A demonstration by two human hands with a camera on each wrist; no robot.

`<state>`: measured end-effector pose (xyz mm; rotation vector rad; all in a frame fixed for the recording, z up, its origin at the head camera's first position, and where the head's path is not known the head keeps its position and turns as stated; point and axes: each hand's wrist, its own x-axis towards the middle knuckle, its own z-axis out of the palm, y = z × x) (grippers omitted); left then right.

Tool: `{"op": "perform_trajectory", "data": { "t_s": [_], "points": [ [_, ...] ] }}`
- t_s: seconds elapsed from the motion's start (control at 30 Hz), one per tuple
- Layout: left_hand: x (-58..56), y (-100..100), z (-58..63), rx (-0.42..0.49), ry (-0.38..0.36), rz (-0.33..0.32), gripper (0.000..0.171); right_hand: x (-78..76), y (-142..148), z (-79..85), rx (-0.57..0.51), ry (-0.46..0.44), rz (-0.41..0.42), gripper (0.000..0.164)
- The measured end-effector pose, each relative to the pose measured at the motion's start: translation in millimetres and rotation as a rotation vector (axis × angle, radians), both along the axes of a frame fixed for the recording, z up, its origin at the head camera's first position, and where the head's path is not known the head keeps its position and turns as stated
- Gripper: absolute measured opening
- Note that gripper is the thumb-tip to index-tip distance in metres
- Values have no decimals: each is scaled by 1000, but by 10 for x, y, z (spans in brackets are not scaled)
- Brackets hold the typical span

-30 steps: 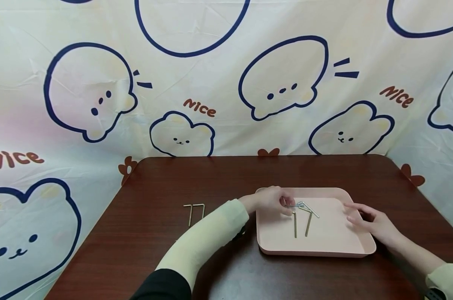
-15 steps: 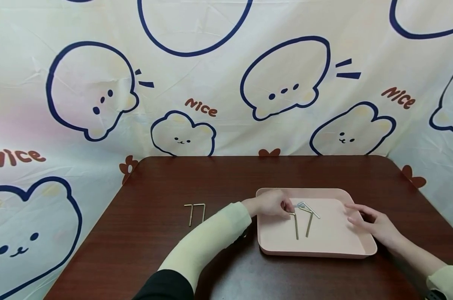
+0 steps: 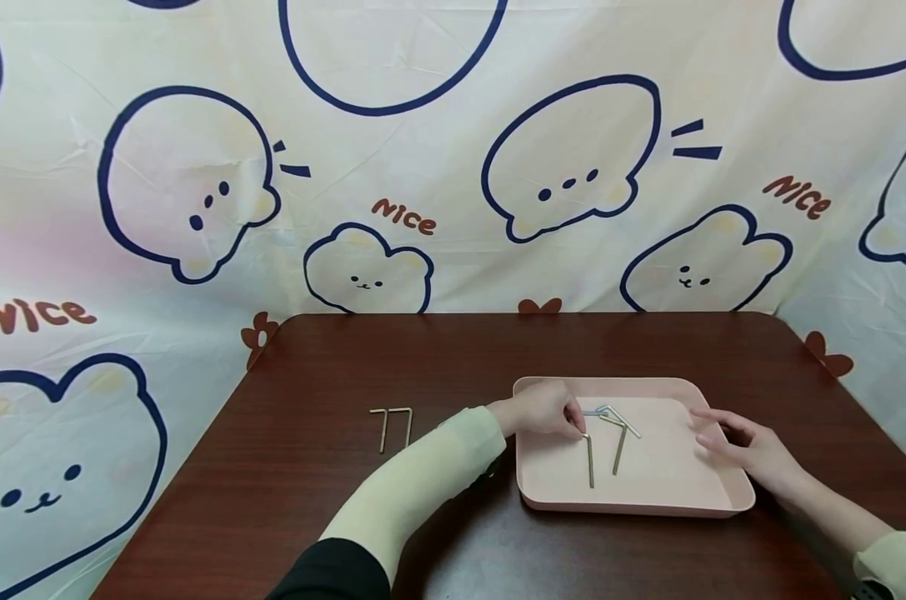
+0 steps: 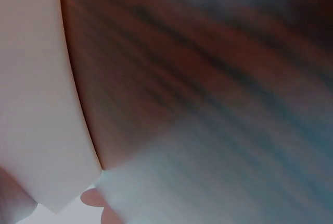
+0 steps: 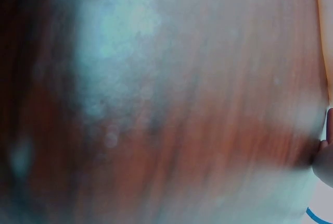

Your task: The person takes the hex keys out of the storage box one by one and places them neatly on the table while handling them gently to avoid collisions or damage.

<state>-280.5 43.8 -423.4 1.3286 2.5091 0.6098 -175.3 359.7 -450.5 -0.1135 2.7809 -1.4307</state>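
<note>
In the head view, my left hand [image 3: 548, 408] reaches over the left side of a pale pink tray [image 3: 678, 492]. Its fingertips pinch the short end of a brass-coloured L-shaped hex key [image 3: 591, 467], whose long arm points toward me. Just right of it lies another brass hex key [image 3: 619, 454], with silver hex keys [image 3: 623, 422] crossing near its bend. On the tray's right rim, my right hand [image 3: 753, 450] holds the edge, thumb and index finger reaching inside; its other fingers are mostly hidden. Both wrist views show mainly blurred tabletop.
Left of the tray, two brass hex keys [image 3: 383, 432] lie side by side on the dark brown table [image 3: 453, 358], near the left sleeve [image 3: 415, 475]. A cartoon-printed curtain [image 3: 453, 167] hangs behind the table's far edge.
My left hand has shifted the pinched hex key slightly toward me within the tray, apart from the silver ones. My right hand stays at the tray's rim.
</note>
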Motion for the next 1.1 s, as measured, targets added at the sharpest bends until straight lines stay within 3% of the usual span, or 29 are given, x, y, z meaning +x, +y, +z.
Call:
{"op": "perform_trajectory", "data": {
  "t_s": [0.7, 1.1],
  "points": [
    [-19, -57, 8, 71, -50, -46, 4, 1, -25, 38, 30, -50, -11, 59],
    [20, -55, 76, 93, -75, -10, 6, -8, -17, 19, 36, -24, -13, 57]
  ]
}}
